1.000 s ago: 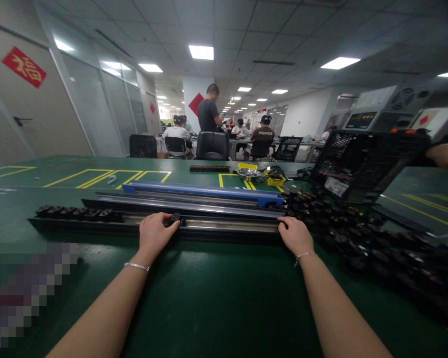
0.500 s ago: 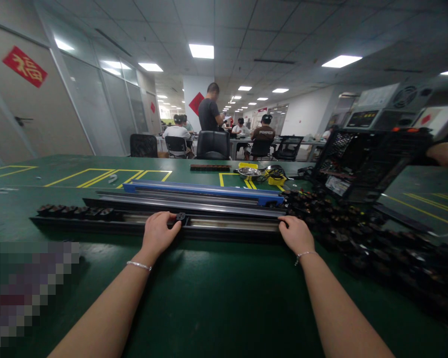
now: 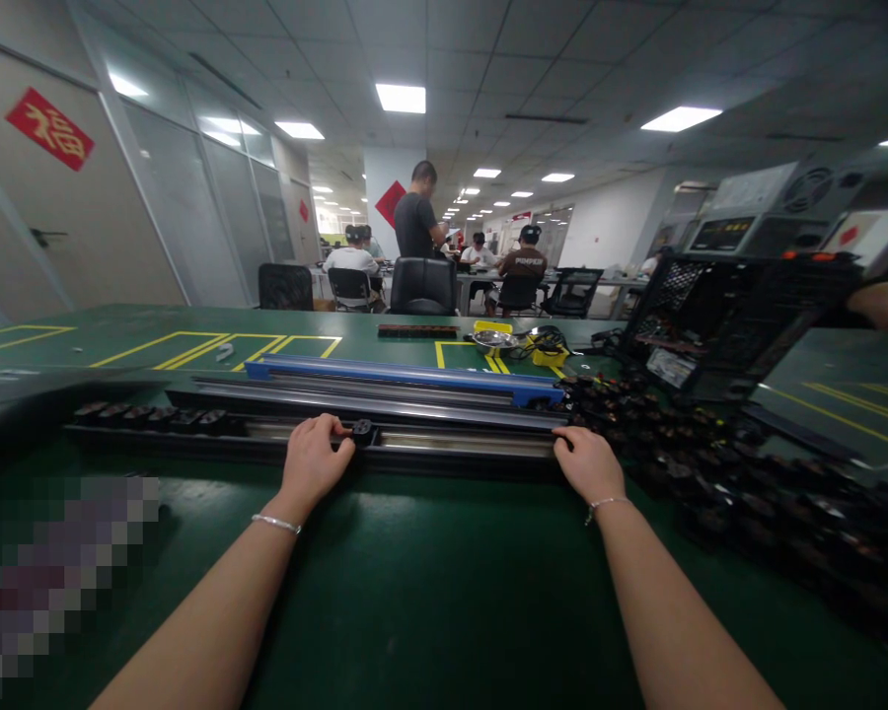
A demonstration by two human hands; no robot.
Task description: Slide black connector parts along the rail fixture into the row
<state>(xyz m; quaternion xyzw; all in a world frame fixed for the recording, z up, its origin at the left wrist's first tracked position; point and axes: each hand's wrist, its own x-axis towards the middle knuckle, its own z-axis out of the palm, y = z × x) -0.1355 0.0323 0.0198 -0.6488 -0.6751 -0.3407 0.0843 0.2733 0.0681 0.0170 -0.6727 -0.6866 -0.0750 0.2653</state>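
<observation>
A long black rail (image 3: 459, 465) with a metal strip in its channel lies crosswise in front of me. My left hand (image 3: 313, 456) is closed over the rail near its middle, thumb and forefinger close against the left side of a small round-topped black block (image 3: 363, 431). Whether they touch the block is hard to see. My right hand (image 3: 586, 459) grips the same rail at its right end, fingertips over the far edge. Several similar black blocks (image 3: 148, 418) sit in a row at the rail's left end.
Behind the rail lie another dark rail (image 3: 385, 403) and a blue one (image 3: 385, 372). A heap of small black parts (image 3: 710, 454) spreads at the right, beside an open computer case (image 3: 710, 320). A metal bowl (image 3: 493, 340) stands farther back. A co-worker's hand (image 3: 884, 301) shows far right.
My left fingers have shifted slightly left, while the small block sits a touch farther right. My right hand stays put. A blurred dark shape has entered at the left edge.
</observation>
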